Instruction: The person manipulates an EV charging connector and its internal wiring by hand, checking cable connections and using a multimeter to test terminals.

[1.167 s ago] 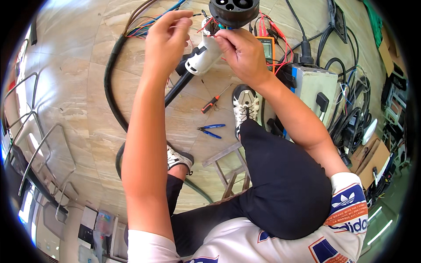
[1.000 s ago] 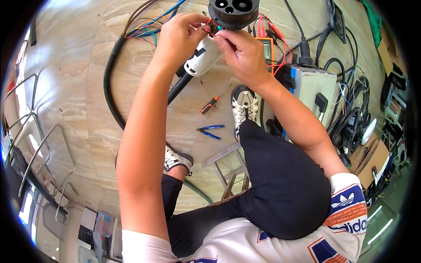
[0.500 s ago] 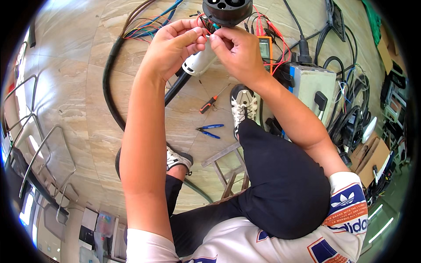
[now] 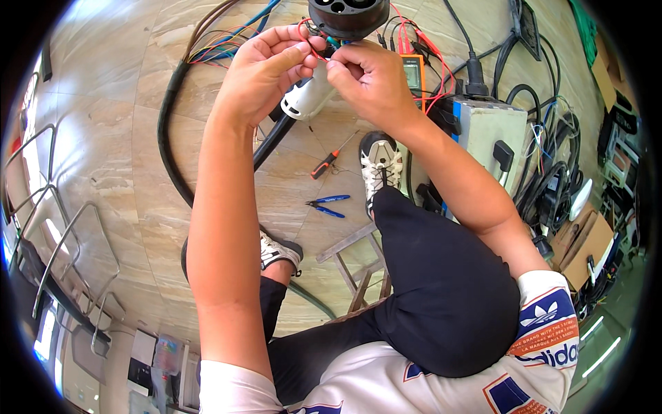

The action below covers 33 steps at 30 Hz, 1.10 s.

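At the top middle, a round black charging plug head (image 4: 349, 19) with several holes in its face sits tilted beyond my hands. My left hand (image 4: 270, 65) pinches a thin red wire (image 4: 304, 27) between thumb and fingertips; the wire bends in a loop beside the plug. My right hand (image 4: 369, 74) is closed, thumb pressed against the forefinger at the same wire, just under the plug. A white tubular housing (image 4: 307, 99) lies below my fingers, with a thick black cable (image 4: 274, 141) running from its end. The wire's far end is hidden by my fingers.
An orange multimeter (image 4: 414, 74) with red and black leads lies right of my right hand. A grey metal box (image 4: 491, 138) stands farther right among cables. On the floor are an orange-and-black screwdriver (image 4: 324, 165) and blue-handled cutters (image 4: 329, 205). Several coloured wires (image 4: 219, 48) fan out at upper left.
Both hands and the plug have shifted slightly left. The red wire now shows as a wider loop by my left fingertips, and both hands stay closed.
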Motion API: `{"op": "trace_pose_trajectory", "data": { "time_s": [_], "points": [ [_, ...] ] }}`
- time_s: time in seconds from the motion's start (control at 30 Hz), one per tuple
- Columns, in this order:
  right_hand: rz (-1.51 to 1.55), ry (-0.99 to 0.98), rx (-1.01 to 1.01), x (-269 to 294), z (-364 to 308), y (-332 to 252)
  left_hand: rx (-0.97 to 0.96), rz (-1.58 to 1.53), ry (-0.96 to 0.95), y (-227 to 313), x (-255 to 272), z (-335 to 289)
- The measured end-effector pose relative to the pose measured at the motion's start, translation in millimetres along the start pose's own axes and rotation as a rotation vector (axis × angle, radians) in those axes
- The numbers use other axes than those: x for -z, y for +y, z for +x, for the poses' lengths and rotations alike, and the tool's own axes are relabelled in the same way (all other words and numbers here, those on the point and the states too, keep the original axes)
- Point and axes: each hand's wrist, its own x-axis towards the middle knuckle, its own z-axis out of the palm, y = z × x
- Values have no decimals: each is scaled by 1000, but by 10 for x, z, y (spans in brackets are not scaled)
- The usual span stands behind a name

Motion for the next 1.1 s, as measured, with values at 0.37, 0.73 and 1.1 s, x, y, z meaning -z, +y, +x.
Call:
{"op": "trace_pose_trajectory", "data": {
  "time_s": [0.37,0.73,1.1],
  "points": [
    [-42,5,28,-3,8,18,-23,40,24,-40,-28,1],
    [6,114,74,60,-149,168,-93,124,200,-132,-142,-31],
    [77,154,53,70,-150,278,-114,159,280,-171,-142,-42]
  ]
}}
